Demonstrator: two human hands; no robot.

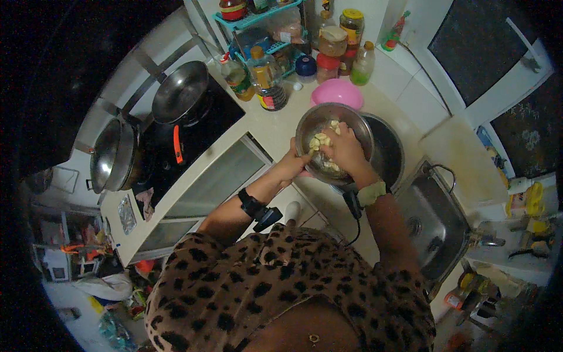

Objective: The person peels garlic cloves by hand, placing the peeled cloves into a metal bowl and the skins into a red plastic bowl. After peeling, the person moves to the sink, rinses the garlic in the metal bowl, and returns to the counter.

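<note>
A stainless steel bowl [309, 125] is tilted towards me above the counter, with pale yellow pieces [320, 141] inside that look like peeled garlic cloves. My left hand [290, 165] grips the near left rim. My right hand [348, 149] reaches into the bowl, its fingers bent down among the pieces. Whether those fingers hold any piece is hidden. Partly behind the bowl on the right stands a larger dark pot [391, 152]. A pink plastic bowl [336, 93] lies just beyond the steel one.
To the right is a steel sink [435, 233] with a faucet [444, 171]. A wok [182, 94] and a lidded pan [112, 156] rest on the black cooktop [206, 125] at left. Bottles [268, 83], jars [329, 66] and a turquoise rack [255, 20] line the back.
</note>
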